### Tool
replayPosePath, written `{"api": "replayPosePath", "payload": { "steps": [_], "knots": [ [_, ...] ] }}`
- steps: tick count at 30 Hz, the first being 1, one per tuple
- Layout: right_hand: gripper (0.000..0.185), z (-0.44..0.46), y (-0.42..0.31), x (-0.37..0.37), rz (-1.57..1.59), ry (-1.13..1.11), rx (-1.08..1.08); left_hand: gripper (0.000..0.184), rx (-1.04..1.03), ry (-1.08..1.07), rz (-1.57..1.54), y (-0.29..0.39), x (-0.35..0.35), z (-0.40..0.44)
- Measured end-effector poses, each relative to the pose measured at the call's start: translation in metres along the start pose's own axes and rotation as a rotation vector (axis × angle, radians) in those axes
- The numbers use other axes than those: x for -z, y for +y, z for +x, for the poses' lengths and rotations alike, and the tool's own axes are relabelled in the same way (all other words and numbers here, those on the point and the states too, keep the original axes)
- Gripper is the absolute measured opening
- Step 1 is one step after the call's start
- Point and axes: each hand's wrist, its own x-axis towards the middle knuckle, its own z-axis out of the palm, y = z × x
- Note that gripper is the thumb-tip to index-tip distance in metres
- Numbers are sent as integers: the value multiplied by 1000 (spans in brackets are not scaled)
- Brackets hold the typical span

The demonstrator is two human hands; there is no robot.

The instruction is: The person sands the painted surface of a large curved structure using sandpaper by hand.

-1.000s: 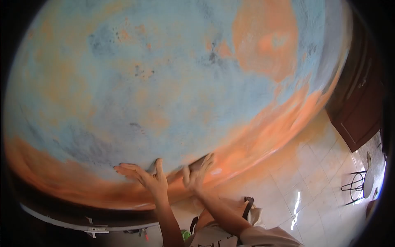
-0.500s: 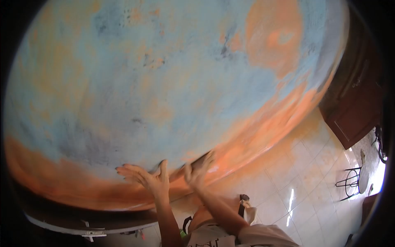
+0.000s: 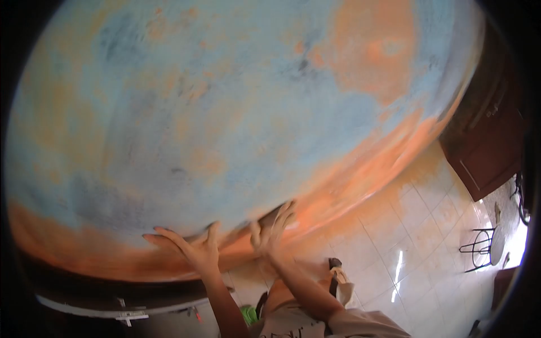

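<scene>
A huge rounded surface (image 3: pixel 236 135), blotched blue, grey and orange, fills most of the view and curves away at its lower edge. My left hand (image 3: pixel 200 250) is against its orange lower band, fingers stretched out to the left and thumb raised apart. A dark edge shows between that thumb and the fingers; I cannot tell if it is a thing or a shadow. To the right, my right hand (image 3: pixel 271 239) has its thumb and fingers about a dark flat strip (image 3: pixel 269 216) lying along the surface. The palms' contact side is hidden.
Orange dust or colour coats the tiled floor (image 3: pixel 417 225) on the right. A brown cabinet (image 3: pixel 484 152) and a round stool (image 3: pixel 496 245) stand beyond. A pale curved rail (image 3: pixel 79 308) runs below the rounded surface at left. My feet and something green (image 3: pixel 249 314) are below.
My left hand has shifted a little left along the surface. My right hand stays close to the same place, with the dark strip still by it. The view has tilted slightly.
</scene>
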Motion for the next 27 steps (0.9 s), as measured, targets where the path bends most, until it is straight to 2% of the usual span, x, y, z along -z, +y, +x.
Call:
{"api": "replayPosePath", "payload": {
  "steps": [1,2,3,5,6,8,9,10,12,14,15,17,18,20,22,23,27],
  "knots": [
    [99,30,-15,20,131,103,-123,137,25,-4,25,3,6,3],
    [99,23,2,18,136,83,-120,137,47,3,46,1,11,5],
    [99,30,13,14,-197,73,109,137,49,11,53,-7,15,7],
    [98,9,3,-3,148,114,-109,137,199,-2,-126,-22,19,4],
    [98,-17,3,-10,146,133,-99,137,189,5,-143,-23,23,4],
    [93,-60,22,-34,-20,-89,42,138,259,0,-157,-18,23,10],
    [92,-52,13,-33,74,28,7,138,250,-1,-172,-20,27,13],
    [92,-32,4,-21,68,33,6,138,232,-13,-136,-19,36,12],
    [96,11,-6,1,16,209,-81,138,237,-35,-88,-28,48,8],
    [96,11,2,1,35,183,-103,138,184,-34,100,-38,58,13],
    [96,13,6,-1,67,182,-101,138,171,-38,89,-36,60,13],
    [94,-17,-1,-27,87,228,-33,137,281,-76,-181,-34,56,17],
    [92,-24,-11,-31,109,252,24,137,265,-83,-195,-35,56,15],
    [90,-15,-9,-24,45,253,46,135,225,-50,1,-43,61,13],
    [91,26,-18,11,123,304,-149,134,184,-59,14,-42,62,12],
    [92,33,-10,20,84,326,-89,133,127,-58,38,-42,65,10],
    [94,-31,-15,-35,138,244,-31,133,199,-76,-153,-45,53,17]
  ]
}}
